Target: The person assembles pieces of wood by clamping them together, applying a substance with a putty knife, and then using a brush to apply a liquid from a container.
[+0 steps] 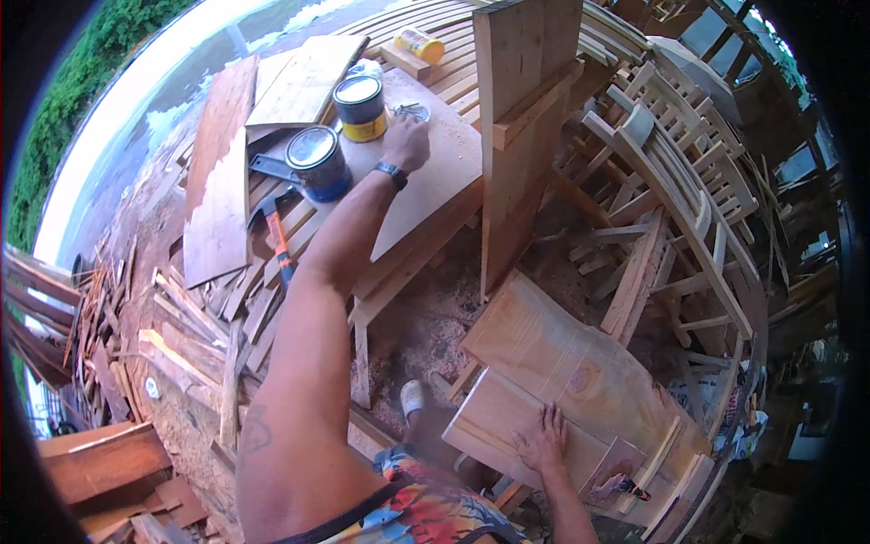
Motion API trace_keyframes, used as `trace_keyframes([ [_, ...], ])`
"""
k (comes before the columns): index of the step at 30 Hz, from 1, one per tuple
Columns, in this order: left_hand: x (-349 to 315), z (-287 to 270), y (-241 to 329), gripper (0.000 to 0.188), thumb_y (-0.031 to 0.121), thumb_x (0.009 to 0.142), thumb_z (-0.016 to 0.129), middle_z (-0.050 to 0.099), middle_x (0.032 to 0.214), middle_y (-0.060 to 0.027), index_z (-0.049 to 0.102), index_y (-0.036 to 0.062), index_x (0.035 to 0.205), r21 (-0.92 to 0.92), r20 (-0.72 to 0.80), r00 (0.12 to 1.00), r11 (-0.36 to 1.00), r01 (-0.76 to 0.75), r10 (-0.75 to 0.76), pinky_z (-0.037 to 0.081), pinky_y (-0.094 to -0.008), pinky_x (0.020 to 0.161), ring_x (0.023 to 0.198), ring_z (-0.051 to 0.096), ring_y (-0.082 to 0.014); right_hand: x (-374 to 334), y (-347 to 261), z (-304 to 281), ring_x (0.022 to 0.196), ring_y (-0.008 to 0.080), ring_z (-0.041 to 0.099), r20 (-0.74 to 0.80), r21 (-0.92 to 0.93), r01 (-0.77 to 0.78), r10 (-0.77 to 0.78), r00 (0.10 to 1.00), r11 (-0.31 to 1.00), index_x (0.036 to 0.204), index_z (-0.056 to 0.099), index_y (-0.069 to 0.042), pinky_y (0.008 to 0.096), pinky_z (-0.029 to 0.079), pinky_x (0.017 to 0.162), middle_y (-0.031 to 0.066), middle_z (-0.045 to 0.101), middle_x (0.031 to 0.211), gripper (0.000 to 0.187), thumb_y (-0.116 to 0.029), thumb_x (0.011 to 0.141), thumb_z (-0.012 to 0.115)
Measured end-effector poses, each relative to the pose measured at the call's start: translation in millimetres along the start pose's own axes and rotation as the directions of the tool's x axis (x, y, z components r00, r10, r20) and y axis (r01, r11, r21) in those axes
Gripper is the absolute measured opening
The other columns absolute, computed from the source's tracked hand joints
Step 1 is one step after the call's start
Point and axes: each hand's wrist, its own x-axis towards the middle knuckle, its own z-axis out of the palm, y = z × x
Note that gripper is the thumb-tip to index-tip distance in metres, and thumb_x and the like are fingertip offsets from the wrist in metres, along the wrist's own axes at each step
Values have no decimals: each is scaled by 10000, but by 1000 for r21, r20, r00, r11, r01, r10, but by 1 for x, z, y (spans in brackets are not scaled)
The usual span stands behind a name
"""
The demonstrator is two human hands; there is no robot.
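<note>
My left hand (pixel 406 145), with a dark band on its wrist, reaches over the workbench top (pixel 444 163). Its fingers are bunched and point down beside a small clear container of nails (pixel 411 111); whatever they pinch is hidden. A can with a yellow and dark label (pixel 361 109) stands just left of it, and a dark blue can (pixel 318 164) is nearer to me. At the lower right my right hand (pixel 544 440) lies flat, fingers apart, on a pale wooden board (pixel 494 426). That board rests against a wider, grained plank (pixel 580 372).
An orange-handled hammer (pixel 276 231) lies left of the bench. An upright wooden panel (pixel 521 136) rises at the bench's right end. Behind it stand slatted wooden frames (pixel 698 199). A dark-handled tool (pixel 634 490) lies near my right hand. Scrap wood (pixel 186 308) covers the left side.
</note>
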Motion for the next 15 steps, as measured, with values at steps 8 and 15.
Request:
trace_keyframes([
  [8,86,24,-39,320,169,956,477,560,1352,-195,702,85,1168,134,359,927,989,64,-108,490,-473,1017,1272,529,-389,2,-5,-11,1514,420,141,51,22,-46,45,998,999,1536,241,72,514,89,1238,287,188,1614,992,-605,888,568],
  [15,79,33,-63,323,179,929,522,615,1259,-251,708,17,1138,135,259,956,985,106,-138,457,-495,1027,1199,564,-409,9,-13,-4,1511,421,150,10,15,22,-23,1000,1000,1526,262,81,519,89,1237,291,192,1610,989,-593,879,588],
])
